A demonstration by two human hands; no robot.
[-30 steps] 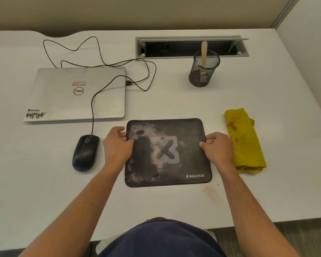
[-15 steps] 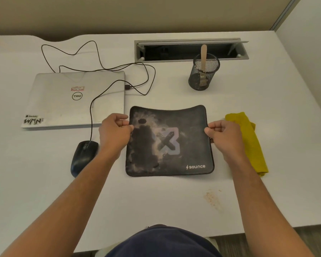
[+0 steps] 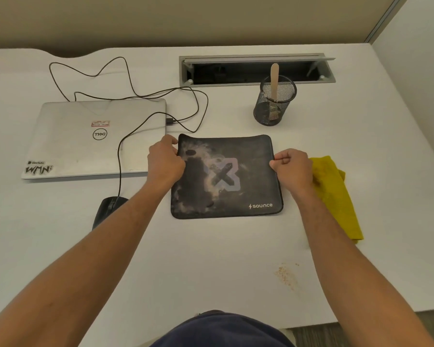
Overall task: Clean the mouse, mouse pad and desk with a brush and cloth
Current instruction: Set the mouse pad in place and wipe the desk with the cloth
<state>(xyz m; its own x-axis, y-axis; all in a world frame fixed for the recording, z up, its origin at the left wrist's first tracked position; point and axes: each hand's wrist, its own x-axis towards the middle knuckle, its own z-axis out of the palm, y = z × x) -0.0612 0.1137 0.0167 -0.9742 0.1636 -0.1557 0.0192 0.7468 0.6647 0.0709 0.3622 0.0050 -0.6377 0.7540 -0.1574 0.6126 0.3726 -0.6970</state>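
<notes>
At the centre of the frame the dark mouse pad [image 3: 227, 176] lies on the white desk [image 3: 186, 259], both hands closed on its side edges. The left hand [image 3: 164, 162] pinches the upper left edge with curled fingers; the right hand [image 3: 292, 167] grips the right edge in a loose fist and hides the near corner of the yellow cloth [image 3: 336, 194] just beside the pad. Whether the pad's far edge is lifted off the desk is hard to tell. The black mouse [image 3: 108, 207] at lower left is half covered by the left forearm, its cable [image 3: 125, 96] looping toward the closed laptop [image 3: 95, 136]. In the upper right, a mesh cup [image 3: 273, 103] holds a brush [image 3: 274, 81]; only its wooden handle shows clearly. Brownish crumbs [image 3: 286, 274] speckle the desk at lower right.
</notes>
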